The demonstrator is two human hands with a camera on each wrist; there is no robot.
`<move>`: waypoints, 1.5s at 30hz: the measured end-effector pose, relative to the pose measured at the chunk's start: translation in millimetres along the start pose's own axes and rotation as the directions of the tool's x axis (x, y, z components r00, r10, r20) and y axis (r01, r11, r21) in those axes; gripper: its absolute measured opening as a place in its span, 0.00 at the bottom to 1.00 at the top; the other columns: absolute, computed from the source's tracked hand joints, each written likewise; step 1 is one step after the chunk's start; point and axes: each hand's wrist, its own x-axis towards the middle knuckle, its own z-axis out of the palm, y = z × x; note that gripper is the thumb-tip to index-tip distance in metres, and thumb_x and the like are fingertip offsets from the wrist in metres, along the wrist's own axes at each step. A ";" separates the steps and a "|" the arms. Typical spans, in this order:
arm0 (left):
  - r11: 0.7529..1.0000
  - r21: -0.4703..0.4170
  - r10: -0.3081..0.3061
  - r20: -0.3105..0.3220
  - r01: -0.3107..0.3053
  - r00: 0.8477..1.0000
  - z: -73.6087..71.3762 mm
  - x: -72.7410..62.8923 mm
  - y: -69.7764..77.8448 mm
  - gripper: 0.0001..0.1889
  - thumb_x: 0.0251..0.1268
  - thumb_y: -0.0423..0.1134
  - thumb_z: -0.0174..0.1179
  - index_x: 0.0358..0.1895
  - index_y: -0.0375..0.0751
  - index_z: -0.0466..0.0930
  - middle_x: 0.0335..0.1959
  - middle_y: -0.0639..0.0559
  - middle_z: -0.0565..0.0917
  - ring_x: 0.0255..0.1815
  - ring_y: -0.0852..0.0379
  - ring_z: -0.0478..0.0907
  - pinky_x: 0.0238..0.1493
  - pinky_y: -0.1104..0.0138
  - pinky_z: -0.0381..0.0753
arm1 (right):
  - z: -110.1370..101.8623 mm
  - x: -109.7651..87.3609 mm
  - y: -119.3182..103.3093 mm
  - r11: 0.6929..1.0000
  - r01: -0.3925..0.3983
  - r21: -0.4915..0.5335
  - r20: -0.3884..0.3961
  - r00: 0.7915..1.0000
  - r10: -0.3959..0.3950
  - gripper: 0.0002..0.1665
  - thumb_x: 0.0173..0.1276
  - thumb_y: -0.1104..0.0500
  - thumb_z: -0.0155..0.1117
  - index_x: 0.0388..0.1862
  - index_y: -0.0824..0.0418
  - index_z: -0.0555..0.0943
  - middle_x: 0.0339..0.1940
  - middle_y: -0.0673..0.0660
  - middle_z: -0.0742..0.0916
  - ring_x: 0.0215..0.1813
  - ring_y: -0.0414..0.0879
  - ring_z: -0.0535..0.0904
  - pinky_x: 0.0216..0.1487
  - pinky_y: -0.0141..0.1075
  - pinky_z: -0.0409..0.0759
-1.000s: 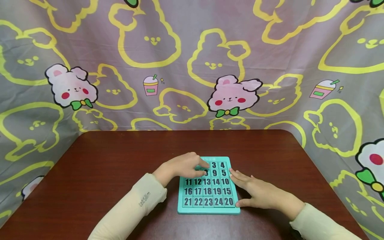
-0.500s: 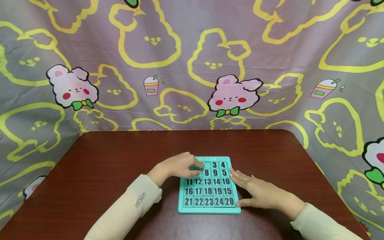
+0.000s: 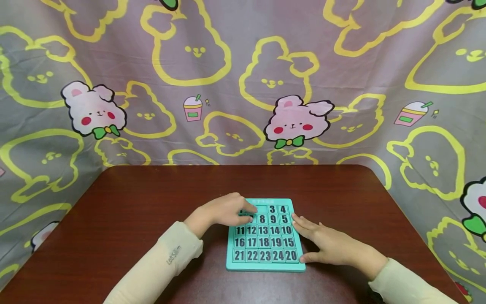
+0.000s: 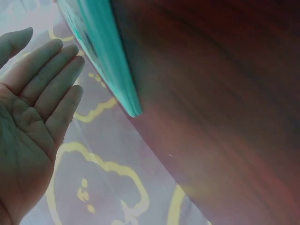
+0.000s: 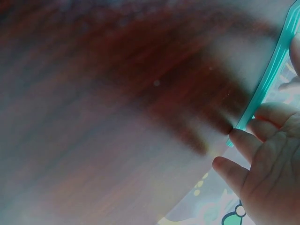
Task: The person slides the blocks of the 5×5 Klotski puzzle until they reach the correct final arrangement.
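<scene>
A teal sliding number puzzle (image 3: 265, 267) lies flat on the table, its numbered tiles in rows. A bare slot (image 3: 262, 209) shows in the top row, left of the 3 tile (image 3: 272, 209). Over the upper left of the board is my left hand (image 3: 227, 210), index fingertip at the top row beside that slot and thumb near the 8 tile (image 3: 262, 219); it hides the tiles below. Against the puzzle's right edge rests my right hand (image 3: 328, 242), fingers extended and thumb by the lower right corner. Both wrist views show straight fingers beside the teal frame.
The dark red-brown wooden table (image 3: 152, 185) extends on all sides of the puzzle. Behind and beside it hangs a grey-pink curtain (image 3: 228, 50) printed with yellow outlines and rabbit faces.
My left hand has shifted left along the top row, uncovering the 8 tile and leaving the bare slot visible beside the 3. My right hand stays at the puzzle's edge.
</scene>
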 end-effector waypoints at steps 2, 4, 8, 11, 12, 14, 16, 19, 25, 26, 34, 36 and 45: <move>1.000 0.008 0.025 0.001 -0.025 1.000 0.2 5.1 3.8 0.19 0.70 0.42 0.58 0.60 0.42 0.82 0.59 0.51 0.84 0.12 0.63 0.61 0.40 0.71 0.78 | 0.6 -0.7 0.2 1.000 0.001 0.001 -0.002 1.000 -0.001 0.56 0.63 0.29 0.59 0.78 0.63 0.60 0.82 0.63 0.56 0.79 0.63 0.57 0.65 0.72 0.61; 0.998 0.027 0.050 0.001 -0.050 0.999 1.5 11.2 7.0 0.19 0.70 0.42 0.58 0.61 0.43 0.82 0.60 0.51 0.83 0.22 0.65 0.77 0.46 0.70 0.81 | 1.1 -0.9 0.1 1.000 0.002 0.003 -0.002 1.000 -0.002 0.56 0.63 0.29 0.60 0.78 0.63 0.60 0.82 0.63 0.56 0.79 0.63 0.57 0.65 0.72 0.62; 0.995 0.067 0.066 0.020 -0.067 0.998 5.1 22.9 11.3 0.21 0.71 0.44 0.58 0.63 0.43 0.80 0.63 0.51 0.81 0.57 0.61 0.83 0.61 0.67 0.79 | 1.1 -0.7 -0.3 1.000 -0.001 0.007 0.005 1.000 0.001 0.56 0.64 0.29 0.60 0.78 0.63 0.60 0.82 0.62 0.56 0.79 0.63 0.57 0.65 0.72 0.62; 0.994 0.090 0.064 0.033 -0.067 0.997 6.6 31.0 12.9 0.22 0.71 0.46 0.58 0.65 0.44 0.79 0.64 0.52 0.80 0.66 0.60 0.76 0.64 0.66 0.77 | 0.1 -0.3 -0.4 1.000 -0.009 0.014 0.014 1.000 0.009 0.56 0.63 0.29 0.59 0.78 0.63 0.60 0.82 0.62 0.56 0.79 0.62 0.57 0.65 0.72 0.61; 0.993 0.093 0.064 0.036 -0.067 0.997 6.5 33.4 13.8 0.22 0.71 0.46 0.58 0.65 0.44 0.78 0.64 0.52 0.80 0.66 0.60 0.76 0.64 0.66 0.76 | -0.4 -0.1 -0.4 1.000 -0.013 0.017 0.017 1.000 0.013 0.56 0.63 0.29 0.59 0.78 0.63 0.60 0.82 0.61 0.56 0.80 0.62 0.57 0.66 0.72 0.61; 0.992 0.102 0.065 0.043 -0.069 0.997 6.5 38.3 15.0 0.22 0.70 0.46 0.58 0.65 0.44 0.79 0.64 0.53 0.80 0.66 0.60 0.76 0.64 0.66 0.76 | -1.3 0.1 -0.3 1.000 -0.019 0.019 0.018 1.000 0.019 0.56 0.63 0.28 0.59 0.78 0.62 0.60 0.83 0.61 0.56 0.80 0.62 0.56 0.66 0.72 0.61; 0.991 0.114 0.066 0.055 -0.072 0.996 6.9 42.1 16.9 0.22 0.70 0.47 0.58 0.65 0.45 0.79 0.64 0.53 0.80 0.66 0.60 0.76 0.65 0.66 0.76 | -1.8 0.4 -0.1 1.000 -0.022 0.019 0.020 1.000 0.021 0.56 0.63 0.28 0.59 0.79 0.62 0.59 0.83 0.61 0.55 0.80 0.61 0.56 0.66 0.72 0.61; 0.990 0.126 0.056 0.079 -0.066 0.995 8.5 45.2 19.3 0.22 0.71 0.47 0.58 0.65 0.46 0.78 0.65 0.53 0.79 0.66 0.60 0.76 0.65 0.66 0.76 | -2.0 0.9 0.2 1.000 -0.021 0.016 0.020 1.000 0.020 0.56 0.63 0.29 0.59 0.79 0.63 0.59 0.83 0.60 0.55 0.80 0.61 0.55 0.66 0.72 0.61; 0.991 0.129 0.036 0.081 -0.046 0.996 9.1 43.3 18.9 0.22 0.71 0.48 0.58 0.65 0.48 0.78 0.65 0.55 0.79 0.63 0.61 0.79 0.62 0.67 0.78 | -2.7 1.2 0.9 1.000 -0.024 0.009 0.018 1.000 0.023 0.57 0.63 0.29 0.60 0.79 0.63 0.59 0.83 0.60 0.54 0.81 0.61 0.54 0.67 0.71 0.61; 0.991 0.126 0.036 0.078 -0.046 0.996 9.0 42.0 18.1 0.22 0.71 0.48 0.58 0.65 0.48 0.78 0.65 0.55 0.80 0.62 0.62 0.79 0.61 0.67 0.78 | -2.7 1.0 1.0 1.000 -0.026 0.011 0.020 0.999 0.026 0.57 0.63 0.29 0.60 0.79 0.62 0.59 0.83 0.59 0.54 0.81 0.61 0.54 0.67 0.71 0.61; 0.995 0.094 0.016 0.070 -0.023 0.997 9.8 27.3 9.5 0.22 0.70 0.47 0.59 0.64 0.47 0.79 0.65 0.53 0.79 0.18 0.68 0.73 0.36 0.76 0.74 | -1.6 -0.7 0.0 1.000 -0.026 -0.004 0.021 0.999 0.026 0.56 0.63 0.29 0.60 0.78 0.63 0.59 0.83 0.60 0.54 0.81 0.61 0.54 0.67 0.70 0.61; 0.997 0.080 0.015 0.067 -0.021 0.998 8.9 24.6 7.8 0.22 0.70 0.46 0.59 0.64 0.47 0.79 0.65 0.52 0.79 0.10 0.68 0.56 0.28 0.75 0.67 | -1.5 -0.8 -0.2 1.000 -0.024 -0.011 0.017 1.000 0.024 0.56 0.63 0.29 0.60 0.78 0.63 0.60 0.83 0.60 0.55 0.80 0.61 0.55 0.67 0.70 0.62; 0.996 0.074 0.035 0.053 -0.039 0.998 7.3 23.4 10.1 0.21 0.70 0.45 0.59 0.63 0.44 0.80 0.63 0.52 0.81 0.29 0.68 0.79 0.39 0.76 0.76 | -1.4 -0.1 -0.3 1.000 -0.022 -0.003 0.016 1.000 0.022 0.56 0.63 0.29 0.60 0.78 0.63 0.60 0.83 0.60 0.56 0.80 0.61 0.55 0.67 0.71 0.61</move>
